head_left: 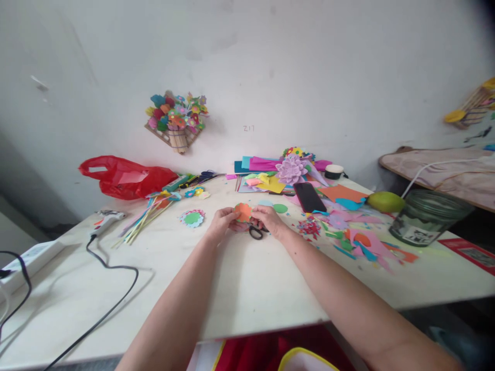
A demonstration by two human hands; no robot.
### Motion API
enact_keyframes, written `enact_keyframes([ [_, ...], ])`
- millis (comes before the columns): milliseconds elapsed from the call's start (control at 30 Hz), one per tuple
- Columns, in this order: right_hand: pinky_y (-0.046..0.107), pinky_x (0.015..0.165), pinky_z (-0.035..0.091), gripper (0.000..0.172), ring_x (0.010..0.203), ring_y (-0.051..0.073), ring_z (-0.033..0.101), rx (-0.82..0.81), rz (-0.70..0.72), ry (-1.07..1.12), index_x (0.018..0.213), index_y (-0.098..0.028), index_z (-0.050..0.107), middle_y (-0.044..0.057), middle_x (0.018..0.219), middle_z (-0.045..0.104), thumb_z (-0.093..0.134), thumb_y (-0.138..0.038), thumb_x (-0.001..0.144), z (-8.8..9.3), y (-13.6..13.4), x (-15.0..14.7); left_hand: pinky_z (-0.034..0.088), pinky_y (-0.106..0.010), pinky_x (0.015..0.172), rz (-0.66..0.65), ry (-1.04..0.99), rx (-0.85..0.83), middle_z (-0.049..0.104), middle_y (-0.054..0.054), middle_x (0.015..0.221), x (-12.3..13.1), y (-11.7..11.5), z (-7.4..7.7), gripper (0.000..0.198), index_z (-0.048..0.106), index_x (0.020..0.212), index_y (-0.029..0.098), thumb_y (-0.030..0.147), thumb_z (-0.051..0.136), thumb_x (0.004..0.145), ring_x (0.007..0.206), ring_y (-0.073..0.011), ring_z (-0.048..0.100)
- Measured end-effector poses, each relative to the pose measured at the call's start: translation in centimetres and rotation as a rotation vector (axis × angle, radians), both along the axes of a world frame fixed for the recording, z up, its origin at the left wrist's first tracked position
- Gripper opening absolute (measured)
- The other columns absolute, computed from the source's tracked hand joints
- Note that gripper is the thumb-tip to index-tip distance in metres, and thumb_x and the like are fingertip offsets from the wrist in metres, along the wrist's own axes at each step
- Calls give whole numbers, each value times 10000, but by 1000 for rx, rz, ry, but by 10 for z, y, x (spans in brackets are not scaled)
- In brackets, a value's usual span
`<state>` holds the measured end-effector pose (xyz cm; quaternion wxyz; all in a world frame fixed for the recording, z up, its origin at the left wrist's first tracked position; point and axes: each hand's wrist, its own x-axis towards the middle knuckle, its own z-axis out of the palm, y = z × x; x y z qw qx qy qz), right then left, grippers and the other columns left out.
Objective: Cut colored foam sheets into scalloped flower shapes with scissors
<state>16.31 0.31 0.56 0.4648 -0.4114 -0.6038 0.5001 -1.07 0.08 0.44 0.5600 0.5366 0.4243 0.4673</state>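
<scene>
Near the middle of the table, an orange scalloped paper piece is held up between both hands. My left hand pinches its left edge, and my right hand has fingers closed at its right edge. Black-handled scissors hang at my right hand, their blades hidden by the fingers. Behind the hands lie a green paper circle and a light blue piece. To the left is a layered scalloped disc with a green centre.
A glue gun with a black cord, paper strips and a red bag are left. Right are a phone, paper scraps, a green fruit and a glass jar. Coloured sheets lie by the wall.
</scene>
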Motion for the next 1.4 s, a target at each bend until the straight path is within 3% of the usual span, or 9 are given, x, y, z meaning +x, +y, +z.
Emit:
enact_keyframes([
  [533, 176, 391, 348, 68, 429, 83, 467, -13, -81, -83, 558, -158, 541, -42, 455, 532, 563, -136, 618, -1, 2, -3, 485, -269, 492, 26, -1, 44, 674, -57, 574, 1, 0, -1, 260, 578, 673, 144, 363, 709, 620, 534, -215, 670],
  [1200, 186, 340, 346, 39, 417, 103, 483, -41, -172, -149, 593, -171, 552, -29, 493, 569, 563, -134, 603, -2, 2, -7, 514, -294, 533, 22, 49, 1, 688, -89, 581, 0, 2, -3, 253, 618, 722, 128, 344, 691, 611, 558, -236, 683],
  [1400, 214, 440, 395, 33, 461, 114, 503, 128, -232, -265, 579, -173, 564, -23, 497, 563, 568, -170, 612, -6, 5, -6, 512, -282, 528, 18, 20, -2, 688, -78, 594, 0, 0, -1, 234, 617, 705, 133, 328, 694, 601, 577, -232, 688],
])
